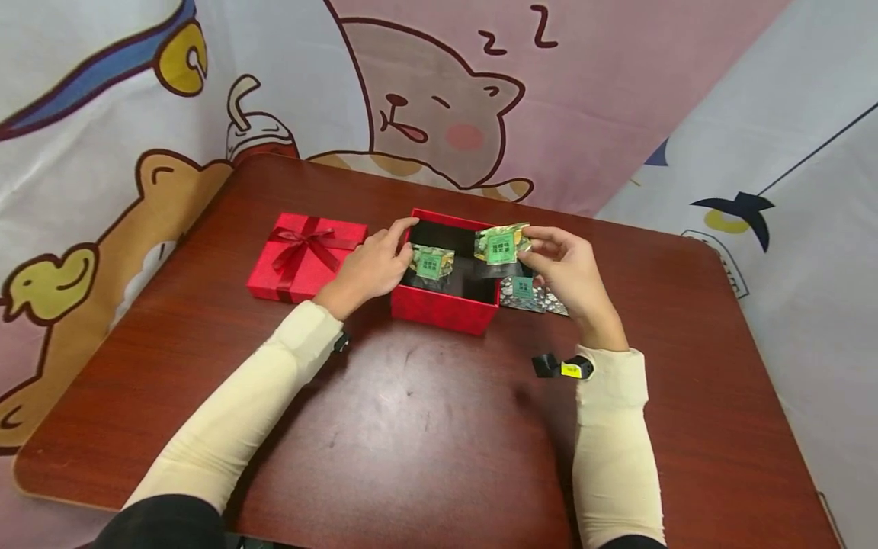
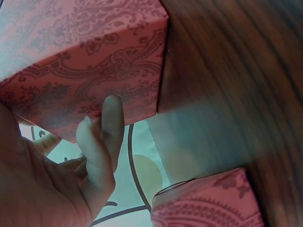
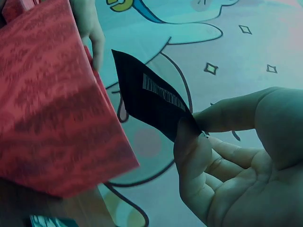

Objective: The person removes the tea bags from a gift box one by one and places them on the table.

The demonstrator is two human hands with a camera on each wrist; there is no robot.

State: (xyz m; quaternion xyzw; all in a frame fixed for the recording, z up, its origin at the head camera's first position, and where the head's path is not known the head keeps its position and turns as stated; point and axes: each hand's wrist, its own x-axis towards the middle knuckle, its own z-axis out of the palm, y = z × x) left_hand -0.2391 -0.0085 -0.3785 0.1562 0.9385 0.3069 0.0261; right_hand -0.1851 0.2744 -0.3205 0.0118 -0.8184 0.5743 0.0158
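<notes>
A red patterned box (image 1: 442, 311) stands with its top off, its inside black. My left hand (image 1: 370, 263) holds the box's left rim, with some fingers bent against the outer wall in the left wrist view. Between thumb and fingers, my right hand (image 1: 565, 271) pinches a flat sachet (image 1: 501, 245) above the box's right side. Its front has a green label; its black back (image 3: 151, 94) carries a barcode in the right wrist view. Another green-labelled sachet (image 1: 432, 263) is inside the box, at the left.
The red lid (image 1: 291, 263) with a ribbon bow lies on the brown table (image 1: 411, 427), left of the box. Silvery patterned sachets (image 1: 523, 293) lie right of the box, partly under my right hand. A cartoon-printed cloth (image 1: 439, 99) hangs behind the table.
</notes>
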